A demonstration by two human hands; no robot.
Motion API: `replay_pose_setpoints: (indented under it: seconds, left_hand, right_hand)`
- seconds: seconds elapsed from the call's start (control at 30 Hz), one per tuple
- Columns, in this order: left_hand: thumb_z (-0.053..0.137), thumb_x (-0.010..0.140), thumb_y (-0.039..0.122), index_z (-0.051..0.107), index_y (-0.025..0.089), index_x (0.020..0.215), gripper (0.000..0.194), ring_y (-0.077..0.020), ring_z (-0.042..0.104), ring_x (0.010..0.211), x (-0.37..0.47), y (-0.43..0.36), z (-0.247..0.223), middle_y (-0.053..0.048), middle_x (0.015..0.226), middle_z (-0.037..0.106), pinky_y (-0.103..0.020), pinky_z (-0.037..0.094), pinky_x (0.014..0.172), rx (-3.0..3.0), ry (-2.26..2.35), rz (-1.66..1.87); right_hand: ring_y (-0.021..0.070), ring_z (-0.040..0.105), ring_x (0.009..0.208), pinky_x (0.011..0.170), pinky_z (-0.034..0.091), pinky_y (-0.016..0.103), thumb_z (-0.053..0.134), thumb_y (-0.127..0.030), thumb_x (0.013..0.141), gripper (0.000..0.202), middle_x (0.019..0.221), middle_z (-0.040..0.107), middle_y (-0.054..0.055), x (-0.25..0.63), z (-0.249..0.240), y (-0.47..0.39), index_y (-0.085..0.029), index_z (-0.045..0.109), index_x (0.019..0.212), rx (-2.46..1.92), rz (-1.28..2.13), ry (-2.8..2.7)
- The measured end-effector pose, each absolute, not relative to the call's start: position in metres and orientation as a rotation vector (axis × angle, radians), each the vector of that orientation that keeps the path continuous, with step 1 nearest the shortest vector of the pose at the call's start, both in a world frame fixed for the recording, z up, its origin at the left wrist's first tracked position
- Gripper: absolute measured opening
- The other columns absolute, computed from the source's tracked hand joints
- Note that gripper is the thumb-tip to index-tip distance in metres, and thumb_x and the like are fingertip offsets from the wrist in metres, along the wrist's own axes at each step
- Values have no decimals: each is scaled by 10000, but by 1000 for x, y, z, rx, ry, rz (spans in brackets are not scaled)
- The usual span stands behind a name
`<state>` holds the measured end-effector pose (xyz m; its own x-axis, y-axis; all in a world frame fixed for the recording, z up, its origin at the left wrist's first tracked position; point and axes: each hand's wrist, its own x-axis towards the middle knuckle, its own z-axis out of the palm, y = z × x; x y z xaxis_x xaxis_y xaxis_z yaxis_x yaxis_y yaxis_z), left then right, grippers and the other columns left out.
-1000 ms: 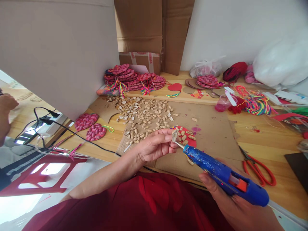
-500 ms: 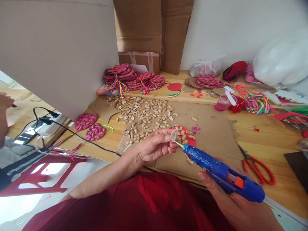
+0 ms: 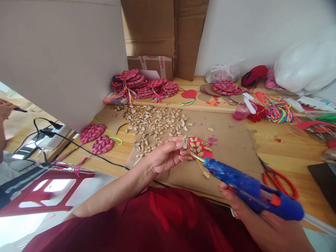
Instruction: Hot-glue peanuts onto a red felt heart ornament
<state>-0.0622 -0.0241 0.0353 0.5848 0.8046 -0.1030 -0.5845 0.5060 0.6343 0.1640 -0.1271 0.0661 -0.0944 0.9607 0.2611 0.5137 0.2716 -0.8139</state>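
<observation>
A peanut shell (image 3: 185, 142) is pinched in the nearly closed fingers of the left hand (image 3: 168, 154) beside the red disc (image 3: 208, 153), and those fingertips could be burned if the glue gun (image 3: 236, 178), gripped by the right hand (image 3: 252, 218), is swung left.

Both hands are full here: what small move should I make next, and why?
I'd probably lower the left hand to set its peanut shell on a bare red patch of the peanut-covered disc. The disc lies just beside it, and the right hand holds the glue gun with its nozzle apart from the shell. I can't make out glue on it, so check first.
</observation>
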Motion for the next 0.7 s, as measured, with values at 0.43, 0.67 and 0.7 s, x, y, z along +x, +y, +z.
replay_pose_setpoints:
  seconds: [0.43, 0.67, 0.7]
  left_hand:
    - [814, 714, 319, 731, 118, 902, 287, -64, 465, 536, -48, 7, 29, -4, 659, 620, -198, 354, 516, 1327, 889, 745]
    - [687, 755, 168, 745, 163, 844, 107, -106, 541, 612, -16, 19, 32, -21, 729, 682, -221, 385, 600, 2180, 919, 592]
    - [669, 757, 153, 745, 171, 836, 111, -121, 560, 646, -12, 21, 30, -25, 748, 686, -236, 396, 638, 2275, 907, 569]
  right_hand:
    - [69, 438, 437, 414, 374, 189, 800, -441, 860, 305, 839, 580, 22, 202, 32, -88, -199, 655, 976, -1093, 1353, -788]
    - [129, 541, 503, 413, 440, 208, 884, -496, 730, 469, 793, 599, 34, 202, 13, -59, -156, 632, 933, -1226, 1230, -791]
    - [139, 564, 520, 421, 455, 210, 880, -503, 733, 478, 791, 602, 34, 200, 11, -56, -156, 626, 942, -1228, 1222, -797]
